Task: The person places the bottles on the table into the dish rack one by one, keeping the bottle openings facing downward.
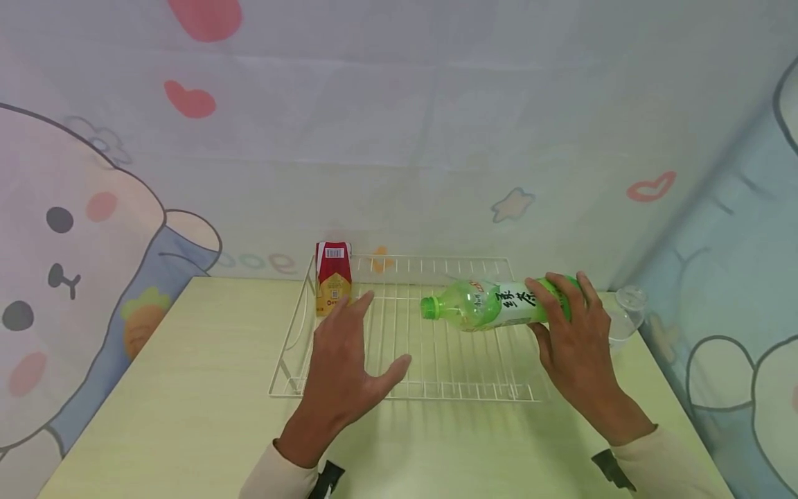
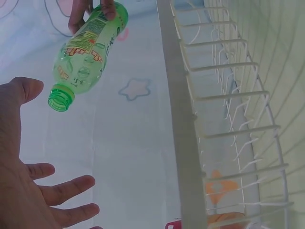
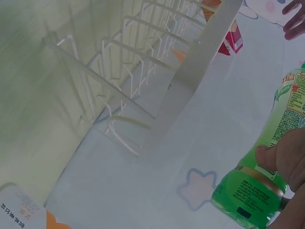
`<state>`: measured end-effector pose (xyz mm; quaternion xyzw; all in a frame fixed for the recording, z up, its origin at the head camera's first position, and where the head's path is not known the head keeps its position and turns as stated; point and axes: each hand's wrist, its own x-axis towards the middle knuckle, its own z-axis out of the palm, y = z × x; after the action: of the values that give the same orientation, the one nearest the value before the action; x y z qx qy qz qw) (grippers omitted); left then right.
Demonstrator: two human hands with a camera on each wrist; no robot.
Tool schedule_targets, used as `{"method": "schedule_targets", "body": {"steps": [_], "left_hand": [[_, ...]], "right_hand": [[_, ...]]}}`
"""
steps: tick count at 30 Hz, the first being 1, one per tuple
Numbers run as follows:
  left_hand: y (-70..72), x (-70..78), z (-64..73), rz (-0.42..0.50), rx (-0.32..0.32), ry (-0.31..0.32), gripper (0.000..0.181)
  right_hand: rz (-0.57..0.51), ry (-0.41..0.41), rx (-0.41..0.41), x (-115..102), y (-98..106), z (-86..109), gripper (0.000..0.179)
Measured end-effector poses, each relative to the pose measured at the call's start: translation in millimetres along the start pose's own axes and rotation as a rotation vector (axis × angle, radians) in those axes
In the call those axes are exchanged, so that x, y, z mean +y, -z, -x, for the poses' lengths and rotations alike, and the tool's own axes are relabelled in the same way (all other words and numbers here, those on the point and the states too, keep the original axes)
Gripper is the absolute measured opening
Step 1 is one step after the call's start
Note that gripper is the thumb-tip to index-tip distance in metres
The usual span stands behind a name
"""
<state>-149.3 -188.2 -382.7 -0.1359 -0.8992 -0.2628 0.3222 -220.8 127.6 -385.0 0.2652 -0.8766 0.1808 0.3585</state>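
My right hand (image 1: 576, 339) grips a green tea bottle (image 1: 517, 303) near its base. The bottle lies sideways in the air above the white wire rack (image 1: 430, 398), its green mouth end pointing left. In the right wrist view, the thumb presses on the green bottle (image 3: 259, 176) below its label. Held over the rack's left part, my left hand (image 1: 349, 367) has its fingers spread and touches nothing visible. The left wrist view shows the left hand (image 2: 33, 171) apart from the bottle (image 2: 83, 57). A red and gold carton (image 1: 333, 277) stands at the rack's back left.
A clear plastic container (image 1: 626, 315) stands at the table's right back edge, partly behind the right hand. Pale table surface (image 1: 187, 388) extends left and in front of the rack. A cartoon-printed cloth (image 1: 399, 138) hangs behind the table and along its sides.
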Motion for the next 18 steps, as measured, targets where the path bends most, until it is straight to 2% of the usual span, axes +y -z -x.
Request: {"method": "schedule_targets", "body": {"steps": [10, 18], "left_hand": [[-9.3, 10.8, -15.1, 0.006, -0.048, -0.005, 0.083], [-12.5, 18.6, -19.5, -0.004, -0.058, -0.058, 0.085]], "right_hand": [[-0.001, 0.011, 0.013, 0.3, -0.8, -0.9, 0.082], [0.002, 0.004, 0.012, -1.1, -0.3, -0.2, 0.084]]}}
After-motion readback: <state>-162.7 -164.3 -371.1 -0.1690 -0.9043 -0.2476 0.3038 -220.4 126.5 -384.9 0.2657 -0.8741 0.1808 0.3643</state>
